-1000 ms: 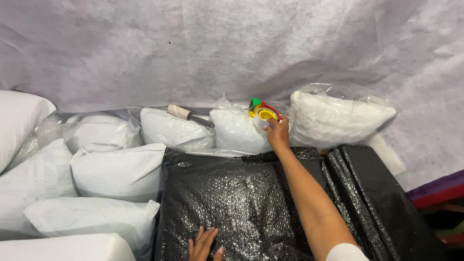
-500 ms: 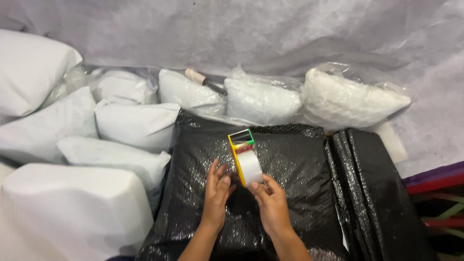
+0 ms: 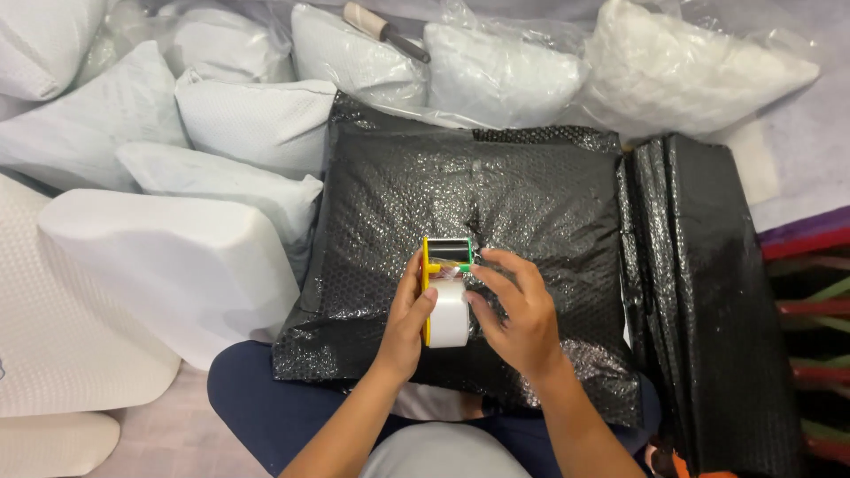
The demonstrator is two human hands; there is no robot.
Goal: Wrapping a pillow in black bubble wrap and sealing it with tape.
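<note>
A yellow tape dispenser [image 3: 445,292] with a roll of clear tape is held upright between both hands, over the middle of a black bubble-wrap parcel [image 3: 522,204]. The left hand [image 3: 405,319] is closed around the dispenser's yellow side, thumb laid against the roll. The right hand [image 3: 522,314] is curled on the other side, fingers [image 3: 500,265] set at the black roller end near the top; whether a tape end is pinched there cannot be made out, since the film is clear. The dispenser appears to be lifted just off the parcel's surface, though contact cannot be ruled out from this angle.

The parcel is rested across the person's lap, dark blue trousers [image 3: 252,398] seen beneath its near edge. A stack of folded black bags [image 3: 708,292] is placed just beside the parcel on the right. White pillows [image 3: 177,265] are piled on the left, the nearest one touching the parcel's left edge. More pillows in clear plastic bags [image 3: 691,71] are lined along the far side. A tool with a pale handle and dark shaft [image 3: 382,28] is laid on the bagged pillows at the top. Grey fabric sheeting [image 3: 797,168] is spread under everything on the right.
</note>
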